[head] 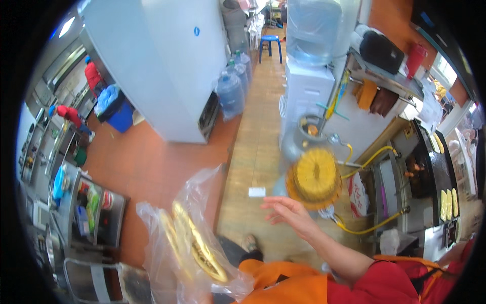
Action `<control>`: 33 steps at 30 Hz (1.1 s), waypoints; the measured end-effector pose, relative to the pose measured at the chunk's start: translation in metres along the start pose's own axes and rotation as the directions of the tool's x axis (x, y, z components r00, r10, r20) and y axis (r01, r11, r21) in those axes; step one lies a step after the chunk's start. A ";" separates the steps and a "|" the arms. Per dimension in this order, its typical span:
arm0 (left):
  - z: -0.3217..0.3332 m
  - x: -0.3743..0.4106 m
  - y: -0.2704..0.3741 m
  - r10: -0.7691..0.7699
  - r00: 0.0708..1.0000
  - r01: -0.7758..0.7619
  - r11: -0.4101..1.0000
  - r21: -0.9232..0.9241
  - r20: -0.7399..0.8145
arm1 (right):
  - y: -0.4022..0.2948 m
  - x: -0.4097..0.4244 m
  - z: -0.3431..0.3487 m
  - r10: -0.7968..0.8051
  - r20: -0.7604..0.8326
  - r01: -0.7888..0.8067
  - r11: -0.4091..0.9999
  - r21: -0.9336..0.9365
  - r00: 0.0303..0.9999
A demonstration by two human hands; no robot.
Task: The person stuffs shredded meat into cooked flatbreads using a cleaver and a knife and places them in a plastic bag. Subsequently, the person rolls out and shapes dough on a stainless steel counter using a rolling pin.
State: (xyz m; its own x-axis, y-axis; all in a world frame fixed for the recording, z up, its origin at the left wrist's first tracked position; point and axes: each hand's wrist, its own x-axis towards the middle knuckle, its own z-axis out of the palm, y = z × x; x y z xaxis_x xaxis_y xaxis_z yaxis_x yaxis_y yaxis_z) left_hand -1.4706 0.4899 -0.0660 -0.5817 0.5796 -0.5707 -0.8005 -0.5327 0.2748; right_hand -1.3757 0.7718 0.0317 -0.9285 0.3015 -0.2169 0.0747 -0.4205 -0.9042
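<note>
A clear plastic bag (pixel 152 224) holds long, yellow, bread-like food pieces (pixel 201 243), one with a dark filling showing along its side. My left hand (pixel 205 298) shows only as a blurred patch of skin at the bottom edge, against the lower part of the bag; its fingers are hidden. My right hand (pixel 290 214) reaches in from the right above the floor, fingers extended and slightly apart, with nothing in it. Beyond it, partly overlapped in the view, is a round yellow stool-like top (pixel 317 171), blurred.
Gas cylinder (pixel 309 133) and yellow hoses (pixel 357 231) lie near the black griddle (pixel 436 171), which bears long yellow food strips (pixel 449 204). A metal shelf unit (pixel 110 220) stands left. Ahead are a tall white cabinet (pixel 163 68), water bottles (pixel 229 93) and a water dispenser (pixel 307 91). Two people work far left.
</note>
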 end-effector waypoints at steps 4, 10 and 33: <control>0.046 0.133 0.043 -0.061 0.998 0.061 0.998 0.009 0.006 | -0.066 0.138 -0.017 -0.154 -0.035 0.149 0.983 -0.111 0.988; 0.156 0.316 0.098 -0.189 0.980 0.185 0.981 0.058 0.070 | -0.095 0.233 -0.086 -0.063 -0.404 0.005 0.990 -0.143 0.913; 0.677 0.990 0.257 -0.252 0.921 0.130 0.917 0.378 0.296 | -0.318 0.858 -0.340 -0.097 -0.443 0.129 0.991 0.043 0.892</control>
State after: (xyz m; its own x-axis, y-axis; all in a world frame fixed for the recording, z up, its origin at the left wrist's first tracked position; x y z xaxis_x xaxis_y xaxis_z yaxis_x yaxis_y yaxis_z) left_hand -2.3499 1.3444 -0.0369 -0.3767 0.8507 -0.3665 -0.8639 -0.1798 0.4705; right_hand -2.0724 1.4554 0.0079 -0.6740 0.6881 -0.2688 -0.0615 -0.4148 -0.9078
